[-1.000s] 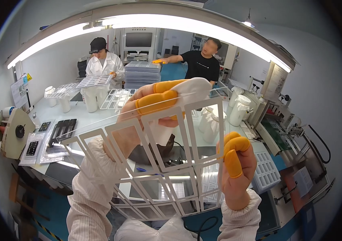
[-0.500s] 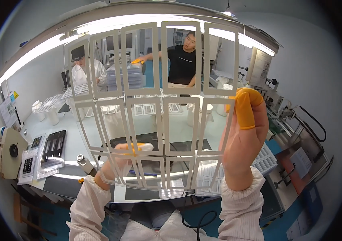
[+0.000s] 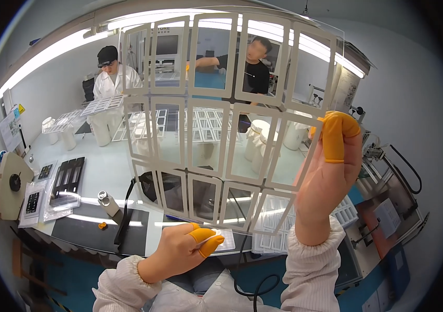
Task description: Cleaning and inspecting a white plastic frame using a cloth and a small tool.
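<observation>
While the right hand pinches the clear sheet edgewise, likely sparing its face, the left hand pinches a white wad.

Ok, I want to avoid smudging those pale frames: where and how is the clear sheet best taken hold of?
Probably pinched at the right edge of the clear sheet, coming from the right, where the right hand grips it. The sheet looks thin and flat, is raised roughly upright, and pale frames cover much of its face, leaving narrow margins as the likely hold.
</observation>
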The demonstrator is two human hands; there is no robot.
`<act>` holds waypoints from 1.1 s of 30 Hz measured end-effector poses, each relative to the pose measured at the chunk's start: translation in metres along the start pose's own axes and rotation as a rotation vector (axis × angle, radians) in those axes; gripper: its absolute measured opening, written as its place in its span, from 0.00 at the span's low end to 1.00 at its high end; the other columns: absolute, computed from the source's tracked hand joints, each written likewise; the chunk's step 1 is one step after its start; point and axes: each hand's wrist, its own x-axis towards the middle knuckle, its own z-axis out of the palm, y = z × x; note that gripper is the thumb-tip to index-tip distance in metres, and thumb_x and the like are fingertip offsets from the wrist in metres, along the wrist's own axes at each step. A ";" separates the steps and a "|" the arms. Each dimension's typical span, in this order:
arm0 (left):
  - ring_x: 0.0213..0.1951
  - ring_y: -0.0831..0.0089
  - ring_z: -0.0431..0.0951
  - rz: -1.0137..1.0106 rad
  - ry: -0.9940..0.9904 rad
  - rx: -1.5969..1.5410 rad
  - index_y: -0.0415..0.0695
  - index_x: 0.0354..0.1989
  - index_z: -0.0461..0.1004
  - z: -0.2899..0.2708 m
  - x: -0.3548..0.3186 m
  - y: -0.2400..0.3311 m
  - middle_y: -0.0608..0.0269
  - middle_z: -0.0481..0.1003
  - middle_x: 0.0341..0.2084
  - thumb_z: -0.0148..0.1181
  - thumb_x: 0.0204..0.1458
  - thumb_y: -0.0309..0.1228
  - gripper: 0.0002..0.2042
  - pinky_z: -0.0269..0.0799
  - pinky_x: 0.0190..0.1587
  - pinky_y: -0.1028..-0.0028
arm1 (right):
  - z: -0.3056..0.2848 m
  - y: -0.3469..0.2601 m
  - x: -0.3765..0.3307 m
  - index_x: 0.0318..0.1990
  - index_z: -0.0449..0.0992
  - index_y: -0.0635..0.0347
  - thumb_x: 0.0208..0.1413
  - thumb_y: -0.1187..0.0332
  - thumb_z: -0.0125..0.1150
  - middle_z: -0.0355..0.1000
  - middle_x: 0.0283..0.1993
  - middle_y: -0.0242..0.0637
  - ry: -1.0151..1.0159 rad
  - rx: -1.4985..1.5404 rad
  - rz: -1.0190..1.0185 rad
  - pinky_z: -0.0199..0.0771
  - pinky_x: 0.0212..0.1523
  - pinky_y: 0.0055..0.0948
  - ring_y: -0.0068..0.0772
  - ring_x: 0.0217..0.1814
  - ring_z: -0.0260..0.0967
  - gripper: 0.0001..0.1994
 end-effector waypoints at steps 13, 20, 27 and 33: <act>0.23 0.74 0.71 -0.348 -0.130 -0.535 0.38 0.29 0.70 0.017 0.024 0.008 0.59 0.71 0.22 0.64 0.38 0.30 0.13 0.65 0.28 0.83 | -0.007 0.010 0.005 0.39 0.67 0.62 0.54 0.68 0.48 0.66 0.36 0.32 0.010 -0.130 -0.056 0.55 0.54 0.26 0.20 0.42 0.62 0.08; 0.25 0.71 0.71 -0.063 -0.281 -0.638 0.39 0.31 0.71 0.000 0.020 0.044 0.59 0.70 0.24 0.64 0.36 0.24 0.12 0.66 0.29 0.81 | 0.001 0.012 0.004 0.37 0.66 0.65 0.48 0.77 0.51 0.65 0.33 0.31 0.069 -0.054 -0.079 0.59 0.41 0.17 0.18 0.35 0.60 0.07; 0.21 0.70 0.66 0.481 0.541 0.269 0.36 0.37 0.72 -0.015 0.081 0.048 0.62 0.64 0.23 0.63 0.27 0.22 0.21 0.61 0.19 0.79 | 0.011 0.014 -0.006 0.38 0.65 0.63 0.51 0.75 0.48 0.65 0.34 0.32 -0.034 -0.065 -0.159 0.57 0.46 0.22 0.19 0.38 0.61 0.07; 0.22 0.69 0.67 0.430 0.553 0.410 0.34 0.37 0.72 0.000 0.088 0.052 0.59 0.65 0.25 0.61 0.30 0.21 0.18 0.63 0.20 0.78 | 0.023 0.011 -0.011 0.38 0.65 0.63 0.50 0.76 0.48 0.65 0.35 0.33 -0.002 0.033 -0.082 0.58 0.46 0.22 0.20 0.38 0.61 0.07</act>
